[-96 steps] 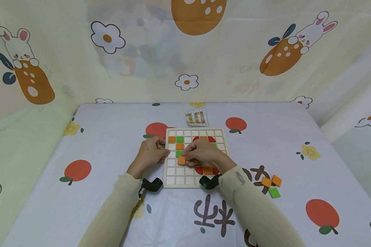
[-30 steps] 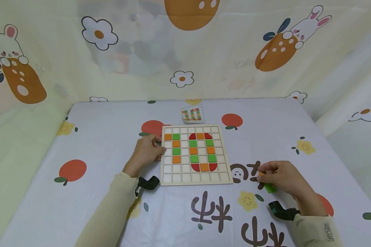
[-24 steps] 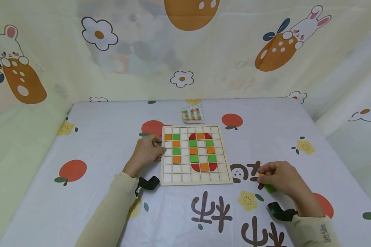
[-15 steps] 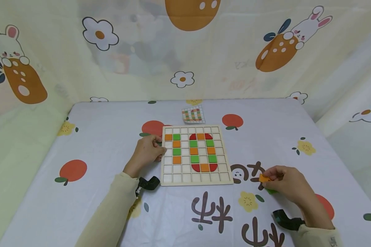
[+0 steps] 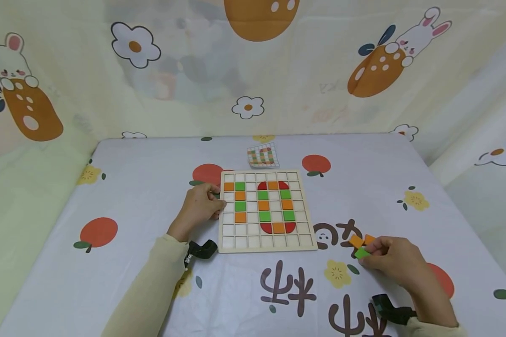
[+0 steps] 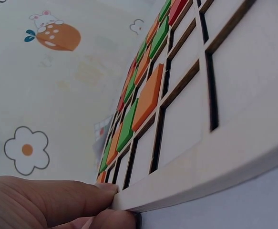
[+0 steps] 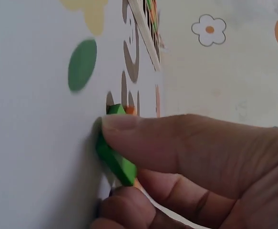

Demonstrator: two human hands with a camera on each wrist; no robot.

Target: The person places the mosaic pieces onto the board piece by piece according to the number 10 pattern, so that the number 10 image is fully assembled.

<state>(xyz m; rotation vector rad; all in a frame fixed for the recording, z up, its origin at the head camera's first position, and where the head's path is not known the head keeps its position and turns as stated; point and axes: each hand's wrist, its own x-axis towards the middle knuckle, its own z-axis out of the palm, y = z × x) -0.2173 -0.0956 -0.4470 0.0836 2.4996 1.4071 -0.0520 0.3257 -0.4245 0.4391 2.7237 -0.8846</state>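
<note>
A wooden grid board (image 5: 253, 230) lies mid-table, with orange, green and red tiles set in some cells. My left hand (image 5: 199, 204) holds its left edge; in the left wrist view the thumb (image 6: 81, 198) is on the frame with a finger beneath. Right of the board, my right hand (image 5: 398, 260) pinches a green square tile (image 5: 361, 253) between thumb and fingers. The right wrist view shows this green tile (image 7: 122, 164) tilted close over the cloth, the thumb across its face. Two orange square tiles, one (image 5: 356, 241) left and one (image 5: 369, 239) partly behind the fingers, are beside it.
Behind the board a small printed card (image 5: 263, 156) shows a coloured grid pattern. A white cloth (image 5: 152, 281) with printed fruit, flowers and characters covers the table. A patterned curtain (image 5: 185, 107) stands along the back and sides.
The right hand has set an orange tile into the board's left part, moved right to the loose tiles, touched an orange one, and now holds the green one. The left hand stays on the board.
</note>
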